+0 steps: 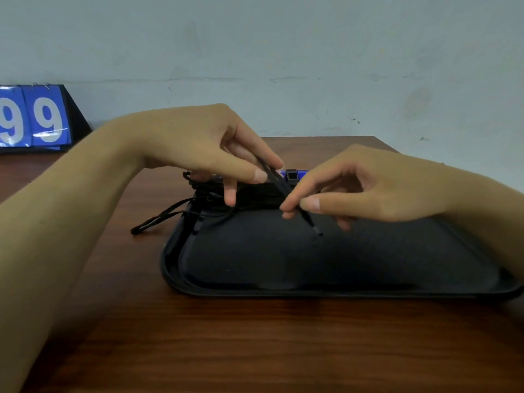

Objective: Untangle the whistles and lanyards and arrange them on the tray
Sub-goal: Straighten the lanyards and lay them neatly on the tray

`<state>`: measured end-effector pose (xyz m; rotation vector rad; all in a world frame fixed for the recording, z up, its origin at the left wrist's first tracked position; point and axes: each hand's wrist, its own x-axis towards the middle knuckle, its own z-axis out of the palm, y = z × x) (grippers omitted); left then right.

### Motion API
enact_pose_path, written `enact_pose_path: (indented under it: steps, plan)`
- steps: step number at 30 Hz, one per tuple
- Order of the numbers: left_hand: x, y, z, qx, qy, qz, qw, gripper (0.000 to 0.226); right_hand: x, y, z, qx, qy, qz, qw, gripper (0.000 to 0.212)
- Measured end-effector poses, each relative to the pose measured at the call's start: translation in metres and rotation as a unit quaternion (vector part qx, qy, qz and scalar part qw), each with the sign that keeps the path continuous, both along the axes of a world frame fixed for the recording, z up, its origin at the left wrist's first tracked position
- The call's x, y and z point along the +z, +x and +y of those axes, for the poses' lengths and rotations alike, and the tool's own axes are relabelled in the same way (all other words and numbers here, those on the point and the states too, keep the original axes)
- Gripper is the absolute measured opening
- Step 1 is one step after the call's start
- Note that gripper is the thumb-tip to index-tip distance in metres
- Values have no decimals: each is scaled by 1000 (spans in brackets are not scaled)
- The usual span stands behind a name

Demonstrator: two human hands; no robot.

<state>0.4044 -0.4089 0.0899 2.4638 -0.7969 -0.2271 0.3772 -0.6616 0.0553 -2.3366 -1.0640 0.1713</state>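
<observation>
We see our left hand point(215, 148) pinching a black lanyard cord point(279, 184) above the far edge of a black tray point(312, 290). Our right hand point(363, 191) pinches the same cord lower down. More tangled lanyards point(167, 215) spill over the tray's left rim onto the wooden table point(226, 344). A blue whistle point(293, 175) peeks between our hands.

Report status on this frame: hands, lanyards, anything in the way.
Left hand and right hand both pinch one black lanyard. Remaining cords bunched at black tray far-left edge, one trailing off. Nothing obstructing.
</observation>
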Motion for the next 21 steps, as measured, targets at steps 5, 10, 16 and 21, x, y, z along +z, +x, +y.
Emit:
enact_pose_path:
  steps: [5, 10, 16, 21]
  plan:
    - [-1, 1, -2, 30, 8, -13, 999, 26, 0, 7, -5, -41, 53, -1, 998, 14]
    - [1, -1, 0, 35, 31, 10, 999, 18, -1, 11, -5, -41, 33, -24, 998, 18]
    - [0, -3, -4, 36, 10, 26, 999, 22, -3, 13, -3, -40, 47, -28, 998, 21]
    - [-3, -4, -8, -2, 14, 77, 997, 21, -1, 13, -3, -50, 65, -20, 996, 13]
